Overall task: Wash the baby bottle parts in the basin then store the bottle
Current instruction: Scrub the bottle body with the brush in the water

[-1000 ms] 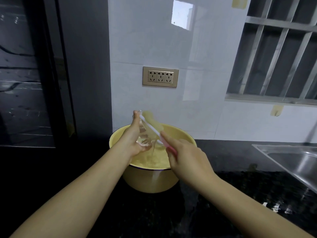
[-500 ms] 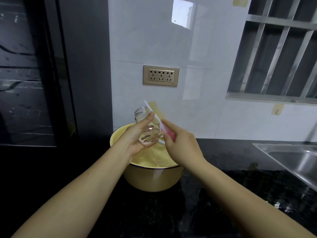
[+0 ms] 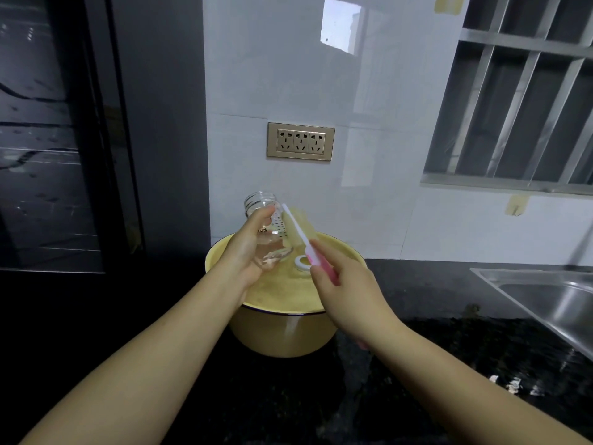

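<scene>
The left hand [image 3: 247,252] curls round the clear glass baby bottle [image 3: 272,239], now raised higher over the round yellow enamel basin [image 3: 282,335], mouth above the grip. The right hand [image 3: 346,284] pinches the pink-handled sponge brush [image 3: 300,231], its head beyond the pinch and beside the bottle (outside scrubbing, I judge).

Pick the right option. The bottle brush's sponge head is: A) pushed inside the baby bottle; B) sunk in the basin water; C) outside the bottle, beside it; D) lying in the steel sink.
C: the bottle brush has its sponge head beside the baby bottle, outside its open mouth and above the yellow basin. The left hand grips the bottle, the right hand the brush.
</scene>
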Action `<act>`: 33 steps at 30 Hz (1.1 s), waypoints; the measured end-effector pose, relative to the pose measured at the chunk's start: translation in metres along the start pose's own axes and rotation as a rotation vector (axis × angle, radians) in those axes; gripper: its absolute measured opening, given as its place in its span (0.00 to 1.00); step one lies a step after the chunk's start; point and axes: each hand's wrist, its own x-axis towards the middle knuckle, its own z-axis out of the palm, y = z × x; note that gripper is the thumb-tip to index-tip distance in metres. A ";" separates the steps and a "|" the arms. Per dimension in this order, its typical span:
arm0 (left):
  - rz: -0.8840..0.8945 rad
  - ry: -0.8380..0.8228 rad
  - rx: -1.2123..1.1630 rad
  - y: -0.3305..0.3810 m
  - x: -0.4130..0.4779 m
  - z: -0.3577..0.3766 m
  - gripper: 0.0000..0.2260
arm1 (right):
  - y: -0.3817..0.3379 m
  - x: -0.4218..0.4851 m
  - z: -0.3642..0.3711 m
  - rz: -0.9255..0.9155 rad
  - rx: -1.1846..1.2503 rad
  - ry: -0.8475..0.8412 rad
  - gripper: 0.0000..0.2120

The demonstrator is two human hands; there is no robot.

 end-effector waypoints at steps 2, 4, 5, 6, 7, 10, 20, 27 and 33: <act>-0.017 -0.038 -0.023 0.000 -0.001 0.000 0.15 | -0.001 0.002 0.001 0.008 0.000 0.020 0.16; -0.051 -0.090 -0.069 0.000 -0.002 -0.001 0.20 | -0.003 0.007 0.000 0.017 0.034 0.031 0.14; -0.069 -0.111 -0.089 0.000 -0.002 -0.001 0.21 | -0.004 0.009 -0.001 0.024 0.054 0.029 0.14; -0.081 -0.125 -0.099 0.001 -0.002 -0.002 0.18 | -0.006 0.012 -0.002 0.034 0.067 0.022 0.15; -0.096 -0.133 -0.101 0.002 -0.003 -0.002 0.15 | -0.008 0.014 -0.002 0.047 0.077 0.011 0.15; -0.115 -0.131 -0.086 0.002 -0.004 -0.003 0.13 | -0.008 0.022 0.000 0.093 0.134 -0.020 0.18; -0.067 -0.211 -0.104 0.004 -0.007 -0.001 0.06 | -0.007 0.036 0.002 0.292 0.254 -0.096 0.17; -0.035 -0.191 -0.053 0.004 -0.007 0.000 0.11 | -0.005 0.036 0.002 0.379 0.448 -0.064 0.15; -0.034 -0.143 -0.100 0.003 -0.006 0.001 0.09 | -0.018 0.040 -0.012 0.282 0.582 -0.042 0.16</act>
